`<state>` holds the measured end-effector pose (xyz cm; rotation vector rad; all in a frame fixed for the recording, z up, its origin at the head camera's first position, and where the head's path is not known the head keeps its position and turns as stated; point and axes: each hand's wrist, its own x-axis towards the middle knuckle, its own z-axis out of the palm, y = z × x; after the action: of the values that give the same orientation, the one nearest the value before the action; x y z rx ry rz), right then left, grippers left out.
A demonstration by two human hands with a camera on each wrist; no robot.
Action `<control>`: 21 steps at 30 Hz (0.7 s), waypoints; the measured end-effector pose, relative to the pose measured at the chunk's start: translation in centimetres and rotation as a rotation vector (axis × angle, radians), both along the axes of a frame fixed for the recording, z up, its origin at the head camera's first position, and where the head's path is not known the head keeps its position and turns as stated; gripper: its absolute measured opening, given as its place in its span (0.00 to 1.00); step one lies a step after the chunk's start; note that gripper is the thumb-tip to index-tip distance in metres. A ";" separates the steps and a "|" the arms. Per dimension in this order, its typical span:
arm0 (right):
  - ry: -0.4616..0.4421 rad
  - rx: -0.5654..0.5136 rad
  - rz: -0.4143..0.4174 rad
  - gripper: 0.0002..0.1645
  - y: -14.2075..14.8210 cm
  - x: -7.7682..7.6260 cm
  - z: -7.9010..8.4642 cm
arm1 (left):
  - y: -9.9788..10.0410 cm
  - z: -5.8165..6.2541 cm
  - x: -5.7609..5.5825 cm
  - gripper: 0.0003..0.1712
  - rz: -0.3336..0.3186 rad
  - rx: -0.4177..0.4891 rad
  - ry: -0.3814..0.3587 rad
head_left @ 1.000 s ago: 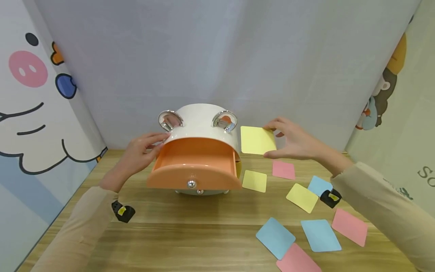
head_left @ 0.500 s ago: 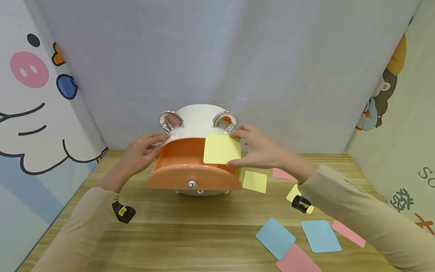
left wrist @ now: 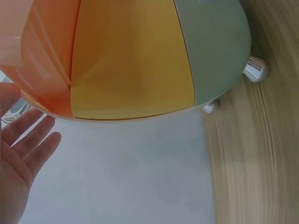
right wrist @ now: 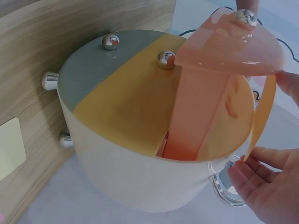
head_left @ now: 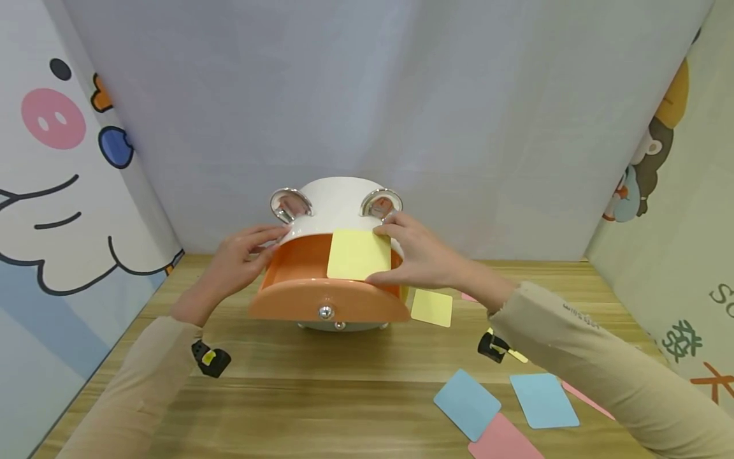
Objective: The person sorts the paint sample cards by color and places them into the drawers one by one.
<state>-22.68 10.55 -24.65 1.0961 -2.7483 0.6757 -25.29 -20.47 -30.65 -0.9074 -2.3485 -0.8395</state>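
A white rounded cabinet (head_left: 338, 201) with silver ears stands on the wooden table, its orange top drawer (head_left: 287, 303) pulled out. My right hand (head_left: 427, 255) pinches a yellow paper card (head_left: 357, 255) between thumb and fingers, upright above the right part of the drawer. From the right wrist view, the card (right wrist: 262, 116) appears edge-on beside the drawer front. My left hand (head_left: 236, 255) touches the cabinet's upper left rim, its fingers extended in the left wrist view. Below the orange drawer, the yellow drawer (left wrist: 131, 56) and grey-green drawer (left wrist: 215, 51) are shut.
A yellow card (head_left: 432, 308) lies just right of the cabinet. Nearer the front right are two blue cards, one of them (head_left: 467, 405) overlapping a pink card (head_left: 504, 440). My right forearm partly covers other cards. A grey curtain (head_left: 487, 127) hangs behind.
My right hand has carried the yellow card leftward, from right of the cabinet to over the open drawer. The left hand has stayed at the cabinet's rim.
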 end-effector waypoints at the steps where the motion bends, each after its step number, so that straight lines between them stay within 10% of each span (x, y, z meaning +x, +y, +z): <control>1: -0.007 0.004 0.004 0.45 0.0 0.0 0.1 | 0.0 0.0 0.0 0.18 -0.001 0.002 0.001; 21: -0.090 -0.003 0.046 0.43 0.6 -0.4 0.1 | 0.0 -0.1 -0.1 0.18 -0.004 0.013 -0.004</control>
<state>-23.06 11.17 -24.52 1.1587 -2.8036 0.7536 -25.36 -20.45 -30.75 -0.9056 -2.3425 -0.8583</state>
